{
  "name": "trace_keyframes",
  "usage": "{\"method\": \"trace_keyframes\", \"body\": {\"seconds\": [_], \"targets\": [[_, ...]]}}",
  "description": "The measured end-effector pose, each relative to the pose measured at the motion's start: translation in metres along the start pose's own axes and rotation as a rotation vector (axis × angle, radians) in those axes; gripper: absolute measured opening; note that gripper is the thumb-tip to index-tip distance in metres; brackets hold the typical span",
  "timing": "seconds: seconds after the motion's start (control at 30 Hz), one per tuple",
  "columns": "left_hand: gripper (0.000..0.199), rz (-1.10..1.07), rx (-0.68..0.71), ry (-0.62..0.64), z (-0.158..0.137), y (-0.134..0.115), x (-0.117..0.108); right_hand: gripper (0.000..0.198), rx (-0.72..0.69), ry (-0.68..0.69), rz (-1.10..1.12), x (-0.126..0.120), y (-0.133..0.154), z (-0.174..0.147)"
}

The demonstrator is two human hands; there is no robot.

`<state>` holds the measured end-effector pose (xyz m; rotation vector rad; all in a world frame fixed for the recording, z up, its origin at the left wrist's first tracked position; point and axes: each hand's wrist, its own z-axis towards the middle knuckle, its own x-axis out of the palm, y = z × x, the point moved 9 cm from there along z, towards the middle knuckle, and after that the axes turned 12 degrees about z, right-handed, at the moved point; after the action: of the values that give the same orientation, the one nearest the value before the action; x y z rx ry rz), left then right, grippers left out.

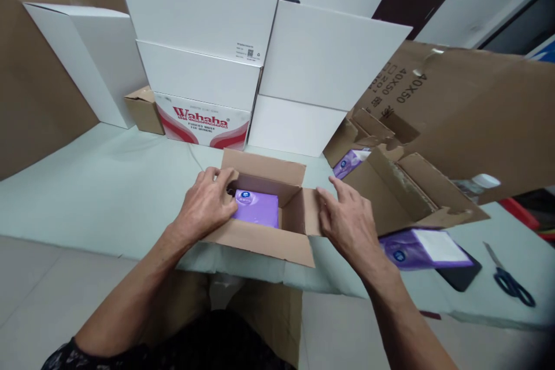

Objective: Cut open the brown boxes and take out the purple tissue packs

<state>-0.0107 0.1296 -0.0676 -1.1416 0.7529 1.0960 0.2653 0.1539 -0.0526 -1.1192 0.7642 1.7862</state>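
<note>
A small open cardboard box [260, 240] stands near the table's front edge with its flaps spread outward. Inside, toward its left end, lies a purple tissue pack [260, 209] with a dark blue round logo. My left hand [208, 199] is closed over the left end of the box, fingers on the flap and thumb by the pack. At the opposite end, my right hand [349, 214] has its thumb and a fingertip at the edge of the right flap [312, 211], with another finger raised off it.
Behind stand white boxes [299, 124] and a Wahaha carton [203, 121]. On the right are another open cardboard box [385, 191], purple tissue packs [407, 250], a dark phone-like slab [462, 272], scissors [509, 283] and a clear bottle [481, 182]. A small brown box [147, 113] stands back left.
</note>
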Motion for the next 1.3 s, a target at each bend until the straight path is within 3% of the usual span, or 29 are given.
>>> {"method": "trace_keyframes", "body": {"seconds": [0.13, 0.23, 0.33, 0.43, 0.57, 0.73, 1.0, 1.17, 1.3], "targets": [[0.061, -0.514, -0.317, -0.164, -0.007, 0.052, 0.000, 0.034, -0.224, 0.064, 0.065, 0.011, 0.031, -0.001], [0.068, -0.917, -0.513, -0.188, -0.017, 0.084, 0.019, 0.033, -0.331, 0.122, 0.178, 0.021, 0.039, -0.001], [0.069, -1.244, -0.633, -0.119, -0.025, 0.091, 0.044, 0.031, -0.357, 0.121, 0.250, 0.023, 0.037, 0.002], [0.064, -1.422, -0.684, -0.067, -0.029, 0.086, 0.061, 0.029, -0.362, 0.140, 0.304, 0.024, 0.035, 0.005], [0.054, -1.484, -0.691, -0.061, -0.032, 0.083, 0.066, 0.027, -0.359, 0.163, 0.351, 0.027, 0.032, 0.008], [0.042, -1.519, -0.664, -0.127, -0.033, 0.085, 0.055, 0.024, -0.371, 0.224, 0.403, 0.025, 0.035, 0.010], [0.052, -1.423, -0.578, -0.169, -0.035, 0.085, 0.043, 0.026, -0.331, 0.323, 0.497, 0.015, 0.048, 0.014], [0.045, -1.343, -0.565, -0.193, -0.035, 0.084, 0.037, 0.026, -0.299, 0.461, 0.546, 0.005, 0.071, 0.038], [0.041, -1.325, -0.571, -0.203, -0.034, 0.081, 0.034, 0.024, -0.231, 0.441, 0.670, -0.002, 0.103, 0.075]]}}
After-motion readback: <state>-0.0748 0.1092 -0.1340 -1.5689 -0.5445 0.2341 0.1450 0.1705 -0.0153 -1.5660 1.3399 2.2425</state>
